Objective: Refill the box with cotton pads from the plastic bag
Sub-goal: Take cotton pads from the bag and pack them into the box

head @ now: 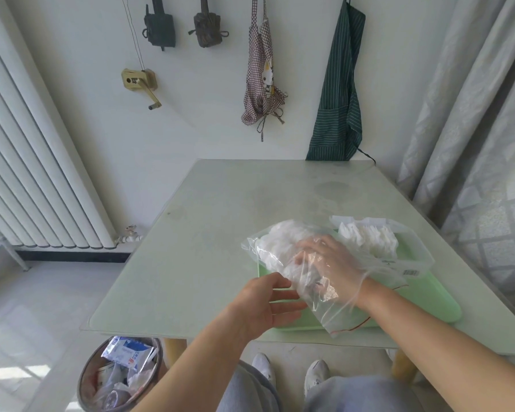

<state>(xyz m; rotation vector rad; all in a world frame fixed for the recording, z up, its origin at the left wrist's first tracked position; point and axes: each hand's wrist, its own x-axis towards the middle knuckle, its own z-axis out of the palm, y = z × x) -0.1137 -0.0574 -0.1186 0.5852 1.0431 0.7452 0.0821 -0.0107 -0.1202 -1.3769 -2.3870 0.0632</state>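
A clear plastic bag [318, 310] lies across a green tray [428, 298] on the table, its mouth toward me. White cotton pads [280, 239] fill its far end. My right hand [330, 263] is inside the bag up to the wrist, fingers reaching into the pads; the crinkled plastic hides whether they grip any. My left hand [268, 301] holds the bag's left side, thumb above and fingers below. A clear plastic box [411, 257] stands on the tray behind the bag, with more cotton pads [366, 236] in it.
The pale table [220, 218] extends left and back from the tray. A waste bin [119, 373] with wrappers stands on the floor at its near left corner. A radiator [27, 173] is at left, aprons [339, 93] hang on the wall, and a curtain [473, 144] at right.
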